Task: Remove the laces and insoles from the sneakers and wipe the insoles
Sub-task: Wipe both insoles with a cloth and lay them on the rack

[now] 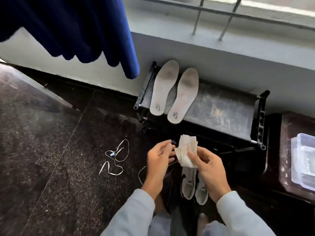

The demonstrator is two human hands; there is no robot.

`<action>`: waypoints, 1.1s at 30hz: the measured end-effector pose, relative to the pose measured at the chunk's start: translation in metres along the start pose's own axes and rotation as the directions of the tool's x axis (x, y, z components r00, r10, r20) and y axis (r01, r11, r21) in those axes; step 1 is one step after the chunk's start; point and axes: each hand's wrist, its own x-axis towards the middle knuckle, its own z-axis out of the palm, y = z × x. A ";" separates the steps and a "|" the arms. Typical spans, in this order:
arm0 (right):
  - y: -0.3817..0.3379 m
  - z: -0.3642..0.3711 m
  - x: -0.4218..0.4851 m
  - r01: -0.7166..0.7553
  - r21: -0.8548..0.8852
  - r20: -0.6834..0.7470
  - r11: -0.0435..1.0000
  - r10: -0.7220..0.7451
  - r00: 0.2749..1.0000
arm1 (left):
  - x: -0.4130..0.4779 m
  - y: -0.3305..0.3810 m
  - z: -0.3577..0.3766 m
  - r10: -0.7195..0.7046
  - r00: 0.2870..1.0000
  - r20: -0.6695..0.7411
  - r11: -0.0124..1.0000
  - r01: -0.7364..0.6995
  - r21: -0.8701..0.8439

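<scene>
Head view: a low black rack (221,109) is seen against the wall under the window, and all places below are given from it. On the rack's top, at its curtain end, a first insole (164,87) and a second insole (183,96) are laid side by side, face up, with the heels toward the person. Both are greyed with dirt at the forefoot. Whether their edges touch cannot be told.

In front of the rack, near its middle, a folded white tissue (185,150) is pinched by the right hand (210,171), with the thumb pressed on its near face and the fingers curled behind. Just beside the tissue, the left hand (158,160) is curled round a thin held lace (141,175). A loop of it hangs below the wrist, and a blue tip is seen at the fingertips.

Under both hands, on the dark floor (51,133) in front of the rack, the sneakers (194,184) are set close together as a pair. A loose lace (117,156) is left in coils on the floor off the rack's curtain-side front corner, apart from the hands.

A blue curtain (76,28) is hung above and beyond that same end. Past the rack's other end, a clear plastic container (303,160) is placed on a dark cabinet (286,150).
</scene>
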 end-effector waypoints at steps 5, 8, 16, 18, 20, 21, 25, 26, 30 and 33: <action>-0.010 0.002 0.012 -0.009 0.033 -0.049 0.999 0.010 0.999 | 0.050 0.011 0.006 -0.114 0.985 -0.128 0.989 0.100 -0.111; -0.008 -0.011 0.022 -0.011 0.058 -0.068 0.998 0.015 0.998 | 0.085 0.007 0.030 -0.153 0.970 -0.189 0.983 0.130 -0.128; 0.018 -0.052 0.048 0.000 0.085 -0.086 0.996 0.007 0.996 | 0.144 -0.012 0.080 -0.134 0.932 -0.336 0.971 0.055 -0.234; 0.025 -0.058 0.049 -0.007 0.088 -0.079 0.996 0.014 0.997 | 0.151 -0.014 0.086 -0.099 0.931 -0.352 0.971 0.013 -0.239; 0.031 -0.061 0.050 -0.019 0.089 -0.072 0.996 0.025 0.997 | 0.156 -0.013 0.089 -0.069 0.925 -0.374 0.968 -0.028 -0.249; 0.033 -0.064 0.050 -0.027 0.090 -0.073 0.996 0.034 0.997 | 0.157 -0.013 0.090 -0.061 0.923 -0.379 0.966 -0.041 -0.256; 0.040 -0.069 0.052 -0.053 0.095 -0.089 0.994 0.061 0.994 | 0.146 -0.012 0.090 -0.067 0.942 -0.329 0.960 -0.028 -0.277; 0.041 -0.070 0.053 -0.059 0.100 -0.096 0.993 0.069 0.993 | 0.140 -0.013 0.088 -0.080 0.949 -0.305 0.958 -0.012 -0.286; 0.045 -0.070 0.057 -0.073 0.126 -0.112 0.989 0.087 0.990 | 0.113 -0.019 0.078 -0.118 0.966 -0.228 0.956 0.049 -0.289; 0.050 -0.070 0.060 -0.081 0.130 -0.127 0.988 0.098 0.987 | 0.097 -0.031 0.069 -0.115 0.979 -0.166 0.975 0.079 -0.209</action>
